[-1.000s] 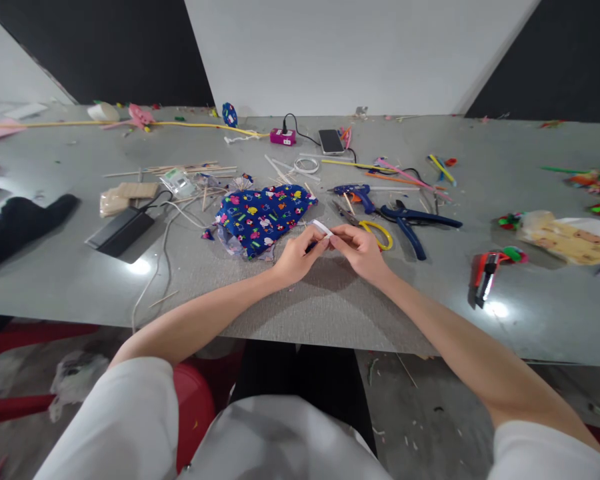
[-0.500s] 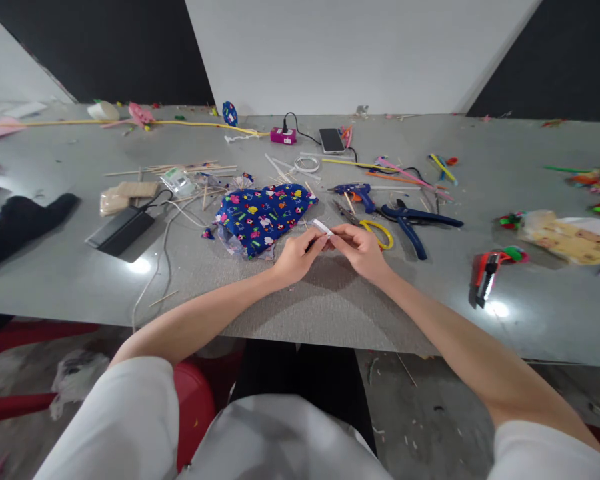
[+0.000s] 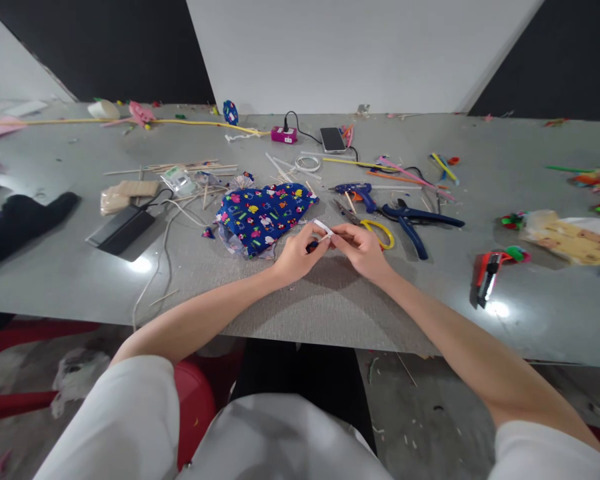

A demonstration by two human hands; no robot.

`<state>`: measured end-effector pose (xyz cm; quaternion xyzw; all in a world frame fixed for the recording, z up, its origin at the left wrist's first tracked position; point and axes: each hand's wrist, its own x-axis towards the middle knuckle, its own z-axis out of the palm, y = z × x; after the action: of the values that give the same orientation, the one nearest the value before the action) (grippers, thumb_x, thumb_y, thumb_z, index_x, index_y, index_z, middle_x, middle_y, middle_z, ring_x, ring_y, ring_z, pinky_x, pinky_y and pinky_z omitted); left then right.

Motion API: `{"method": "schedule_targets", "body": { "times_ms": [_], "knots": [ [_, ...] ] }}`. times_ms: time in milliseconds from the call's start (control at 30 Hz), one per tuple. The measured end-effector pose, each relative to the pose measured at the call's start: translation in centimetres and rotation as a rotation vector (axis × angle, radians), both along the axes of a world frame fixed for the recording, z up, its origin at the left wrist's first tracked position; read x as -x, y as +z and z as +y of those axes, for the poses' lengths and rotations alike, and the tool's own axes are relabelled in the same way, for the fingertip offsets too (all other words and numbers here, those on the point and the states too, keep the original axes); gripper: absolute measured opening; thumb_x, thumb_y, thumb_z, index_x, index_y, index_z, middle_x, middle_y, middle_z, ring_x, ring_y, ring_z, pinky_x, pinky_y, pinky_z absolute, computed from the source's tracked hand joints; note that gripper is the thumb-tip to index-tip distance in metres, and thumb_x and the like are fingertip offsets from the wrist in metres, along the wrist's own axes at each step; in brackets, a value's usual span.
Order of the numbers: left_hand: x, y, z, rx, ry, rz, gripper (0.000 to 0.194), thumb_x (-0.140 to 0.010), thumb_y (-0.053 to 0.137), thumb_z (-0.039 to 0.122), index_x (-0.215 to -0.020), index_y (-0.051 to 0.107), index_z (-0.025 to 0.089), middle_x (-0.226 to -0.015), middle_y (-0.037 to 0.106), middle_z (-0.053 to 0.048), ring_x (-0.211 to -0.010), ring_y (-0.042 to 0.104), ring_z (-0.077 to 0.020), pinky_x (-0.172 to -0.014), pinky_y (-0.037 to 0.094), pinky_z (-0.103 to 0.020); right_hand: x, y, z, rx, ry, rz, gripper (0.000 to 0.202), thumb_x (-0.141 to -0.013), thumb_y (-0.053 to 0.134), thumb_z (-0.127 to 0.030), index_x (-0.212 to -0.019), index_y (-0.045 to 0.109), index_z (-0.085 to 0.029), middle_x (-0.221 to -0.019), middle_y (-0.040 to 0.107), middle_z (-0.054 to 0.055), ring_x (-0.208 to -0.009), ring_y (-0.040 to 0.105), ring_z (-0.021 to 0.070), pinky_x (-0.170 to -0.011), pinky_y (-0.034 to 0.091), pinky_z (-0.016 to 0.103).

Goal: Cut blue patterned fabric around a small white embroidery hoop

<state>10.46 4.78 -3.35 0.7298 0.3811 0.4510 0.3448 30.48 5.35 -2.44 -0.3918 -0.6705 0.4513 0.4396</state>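
A small white strip (image 3: 323, 228) is pinched between the fingertips of both hands, just above the table. My left hand (image 3: 299, 257) is closed on its near end, with a bit of something dark blue showing between thumb and fingers. From the other side my right hand (image 3: 363, 252) meets it, thumb and forefinger pressed together at the strip. What the strip is made of I cannot make out. Behind my left hand lies a blue patterned cloth piece (image 3: 265, 217). Yellow-handled scissors (image 3: 380, 230) lie just beyond my right hand.
Near the scissors lie a blue glue gun (image 3: 357, 193) and dark blue cutters (image 3: 413, 223). A black box (image 3: 123, 230) with a pale cord is at the left. At the right are a red utility knife (image 3: 487, 277) and a yellow patterned piece (image 3: 570, 237). A phone (image 3: 333, 140) lies farther back.
Both hands stay in nearly the same place around the white strip. The fingers of my left hand have shifted slightly, and more dark blue shows between them.
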Motion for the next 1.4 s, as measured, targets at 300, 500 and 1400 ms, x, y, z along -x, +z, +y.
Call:
{"method": "schedule_targets", "body": {
  "times_ms": [300, 500, 1400],
  "knots": [
    [-0.1, -0.7, 0.3, -0.019, -0.040, -0.066, 0.030, -0.107, 0.055, 0.047, -0.092, 0.058, 0.020, -0.085, 0.073, -0.003, -0.076, 0.068, -0.0125, -0.071, 0.051, -0.025, 0.2, 0.5, -0.1, 0.011, -0.009, 0.002, 0.037, -0.095, 0.073, -0.056, -0.109, 0.077, -0.021, -0.094, 0.078, 0.007, -0.087, 0.075, 0.0221, -0.085, 0.062, 0.037],
    [0.0, -0.2, 0.2, -0.018, -0.020, -0.042, 0.034, -0.107, 0.053, 0.048, -0.092, 0.061, 0.020, -0.081, 0.071, -0.002, -0.071, 0.064, -0.0118, -0.067, 0.048, -0.024, 0.2, 0.5, -0.1, 0.018, -0.009, 0.012, 0.036, -0.095, 0.074, -0.055, -0.109, 0.077, -0.022, -0.096, 0.079, 0.007, -0.088, 0.076, 0.0221, -0.086, 0.062, 0.037],
    [-0.2, -0.1, 0.0, -0.022, -0.023, -0.121, 0.026, -0.106, 0.058, 0.042, -0.092, 0.061, 0.020, -0.081, 0.071, -0.001, -0.070, 0.063, -0.0111, -0.067, 0.047, -0.024, 0.2, 0.4, -0.1, 0.011, 0.004, 0.024, 0.035, -0.095, 0.074, -0.053, -0.110, 0.077, -0.022, -0.096, 0.078, 0.006, -0.087, 0.075, 0.0207, -0.085, 0.061, 0.035]
  ]
}}
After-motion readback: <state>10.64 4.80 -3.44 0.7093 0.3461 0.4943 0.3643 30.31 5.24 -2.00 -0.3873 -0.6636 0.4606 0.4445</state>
